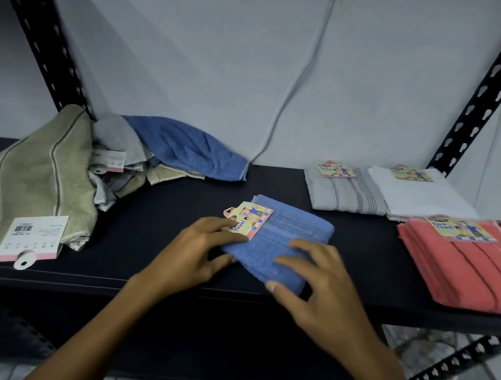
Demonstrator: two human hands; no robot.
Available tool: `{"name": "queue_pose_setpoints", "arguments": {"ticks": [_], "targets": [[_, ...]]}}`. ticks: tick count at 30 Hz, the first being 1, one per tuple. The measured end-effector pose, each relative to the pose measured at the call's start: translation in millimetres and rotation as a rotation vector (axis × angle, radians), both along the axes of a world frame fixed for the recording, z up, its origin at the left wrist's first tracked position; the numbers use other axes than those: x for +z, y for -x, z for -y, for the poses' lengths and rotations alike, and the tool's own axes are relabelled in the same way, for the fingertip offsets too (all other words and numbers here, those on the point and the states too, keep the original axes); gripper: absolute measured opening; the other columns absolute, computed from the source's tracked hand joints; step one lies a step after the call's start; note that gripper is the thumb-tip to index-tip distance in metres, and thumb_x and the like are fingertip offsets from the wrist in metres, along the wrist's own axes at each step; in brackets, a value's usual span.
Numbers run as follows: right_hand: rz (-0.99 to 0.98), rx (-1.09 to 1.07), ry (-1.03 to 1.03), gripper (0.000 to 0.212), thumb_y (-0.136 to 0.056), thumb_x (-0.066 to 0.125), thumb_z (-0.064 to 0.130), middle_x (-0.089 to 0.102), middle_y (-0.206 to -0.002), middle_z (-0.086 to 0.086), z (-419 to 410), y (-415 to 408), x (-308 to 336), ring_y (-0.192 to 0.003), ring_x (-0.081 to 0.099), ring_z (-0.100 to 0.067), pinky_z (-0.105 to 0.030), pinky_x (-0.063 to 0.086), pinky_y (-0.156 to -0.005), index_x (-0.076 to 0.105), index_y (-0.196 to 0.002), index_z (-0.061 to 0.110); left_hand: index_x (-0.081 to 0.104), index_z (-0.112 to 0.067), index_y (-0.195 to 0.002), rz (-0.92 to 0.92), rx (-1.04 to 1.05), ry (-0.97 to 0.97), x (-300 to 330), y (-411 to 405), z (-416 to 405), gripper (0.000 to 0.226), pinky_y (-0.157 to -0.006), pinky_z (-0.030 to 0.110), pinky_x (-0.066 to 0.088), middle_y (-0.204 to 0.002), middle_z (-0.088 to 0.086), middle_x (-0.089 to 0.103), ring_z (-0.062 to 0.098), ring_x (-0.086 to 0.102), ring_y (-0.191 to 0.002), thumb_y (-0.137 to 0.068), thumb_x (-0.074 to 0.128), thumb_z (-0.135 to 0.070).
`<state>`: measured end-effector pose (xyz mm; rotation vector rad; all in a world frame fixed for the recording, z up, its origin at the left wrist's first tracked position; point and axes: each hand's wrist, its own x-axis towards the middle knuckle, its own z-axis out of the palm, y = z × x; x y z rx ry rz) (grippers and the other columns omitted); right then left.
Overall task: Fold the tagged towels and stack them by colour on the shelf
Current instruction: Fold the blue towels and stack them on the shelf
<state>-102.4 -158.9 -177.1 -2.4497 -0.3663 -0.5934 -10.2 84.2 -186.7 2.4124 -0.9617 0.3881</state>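
Your left hand [197,247] lies flat with its fingers straight, the fingertips resting on the card tag [248,220] and on the left edge of the folded blue towel [280,248]. Your right hand [310,283] is spread wide over the near right part of that same towel, fingers pressing down on the cloth and the thumb at its front corner. Neither hand curls around anything.

The folded blue towel sits near the middle of the dark shelf [163,227], close to the front edge, turned at a slant, with its tag at the upper left corner.

To the left, well apart from your hands, is a loose heap of unfolded towels: an olive one [45,176] with pale stripes and a white barcode tag [35,238], a grey one [116,137] behind it, and a blue one [186,147] draped toward the wall.

To the right are the folded ones. A grey striped towel [344,192] lies at the back, with a white towel [417,193] just beside it on its right; each carries a tag. In front of the white one is a stack of coral towels [467,272] with a tag on top, reaching the right edge of view.

A pale cable [296,87] runs down the wall behind the shelf, and black perforated uprights [44,35] frame both sides.
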Motion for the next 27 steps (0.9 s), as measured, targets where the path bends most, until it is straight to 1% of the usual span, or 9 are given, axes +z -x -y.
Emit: {"name": "queue_pose_setpoints", "arguments": {"ticks": [2,5,8,11,15,19,21,24,27], "targets": [[-0.016,0.015,0.052,0.035,-0.083,0.06,0.049,0.053,-0.124,0.01,-1.2,0.5,-10.3,-0.117,0.043,-0.008,-0.036,0.046,-0.096,0.073,-0.107,0.027,0.07,-0.028,-0.119,-0.046,-0.01,0.102,-0.1,-2.2,-1.3,0.032,-0.101,0.04,0.049,-0.129,-0.004,0.063,0.011,0.056,-0.122,-0.087,0.068,-0.035],[0.093,-0.049,0.022,0.021,-0.083,0.067,0.03,0.057,-0.11,0.006,4.5,-3.2,-10.9,-0.104,0.048,-0.012,-0.038,0.052,-0.085,0.076,-0.099,0.021,0.074,-0.025,-0.114,-0.079,-0.021,0.183,6.4,-3.2,-1.3,0.027,-0.097,0.036,0.051,-0.122,-0.005,0.068,0.006,0.061,-0.116,-0.088,0.068,-0.03],[0.265,-0.054,0.07,0.014,-0.084,0.069,0.014,0.06,-0.092,0.001,6.9,-1.2,-8.0,-0.084,0.051,-0.017,-0.036,0.05,-0.072,0.076,-0.096,0.014,0.076,-0.02,-0.109,0.084,-0.038,0.072,8.0,-3.6,0.8,0.024,-0.083,0.039,0.056,-0.11,-0.002,0.07,0.014,0.065,-0.103,-0.086,0.073,-0.019],[0.333,0.003,0.11,0.016,-0.082,0.073,-0.002,0.062,-0.086,-0.004,9.9,2.6,-17.2,-0.076,0.053,-0.019,-0.034,0.048,-0.063,0.076,-0.096,0.006,0.077,-0.016,-0.103,0.225,-0.023,0.002,8.9,-5.7,2.6,0.027,-0.067,0.039,0.056,-0.098,0.002,0.067,0.02,0.062,-0.092,-0.078,0.08,-0.007],[0.313,0.032,0.123,0.019,-0.085,0.065,-0.001,0.059,-0.089,-0.002,13.7,6.9,-31.0,-0.076,0.047,-0.013,-0.024,0.045,-0.065,0.075,-0.101,0.003,0.077,-0.012,-0.099,0.28,-0.053,-0.032,7.1,-7.5,4.3,0.031,-0.061,0.037,0.056,-0.094,0.002,0.07,0.022,0.064,-0.083,-0.071,0.083,0.001],[0.272,0.063,0.141,0.024,-0.09,0.055,0.004,0.058,-0.092,0.0,14.2,9.1,-30.3,-0.079,0.048,-0.013,-0.026,0.047,-0.067,0.074,-0.106,0.004,0.076,-0.014,-0.106,0.236,-0.039,-0.117,6.7,-5.6,0.8,0.05,-0.067,0.039,0.058,-0.104,-0.003,0.073,0.021,0.066,-0.095,-0.064,0.074,0.012],[0.184,0.068,0.099,0.026,-0.088,0.056,0.009,0.058,-0.095,0.006,13.8,11.7,-26.9,-0.083,0.05,-0.011,-0.024,0.048,-0.072,0.074,-0.107,0.009,0.074,-0.017,-0.11,0.175,-0.015,-0.144,9.3,0.4,-2.8,0.048,-0.071,0.04,0.059,-0.11,-0.006,0.072,0.019,0.065,-0.103,-0.069,0.068,0.007],[0.014,0.004,-0.127,0.028,-0.087,0.059,0.035,0.06,-0.093,0.021,10.4,12.4,-10.3,-0.089,0.056,-0.003,-0.01,0.041,-0.082,0.075,-0.105,0.019,0.071,-0.022,-0.11,0.06,0.061,-0.044,12.7,11.3,-3.9,0.032,-0.083,0.041,0.055,-0.113,-0.005,0.069,0.012,0.061,-0.109,-0.084,0.053,-0.02],[0.05,-0.126,-0.235,0.024,-0.089,0.065,0.027,0.066,-0.101,0.013,5.3,-2.0,6.1,-0.096,0.061,-0.009,-0.013,0.042,-0.086,0.073,-0.107,0.014,0.074,-0.021,-0.102,0.126,0.128,0.127,21.3,14.0,12.7,0.031,-0.083,0.042,0.052,-0.104,-0.009,0.071,0.013,0.06,-0.105,-0.09,0.05,-0.037]]}}
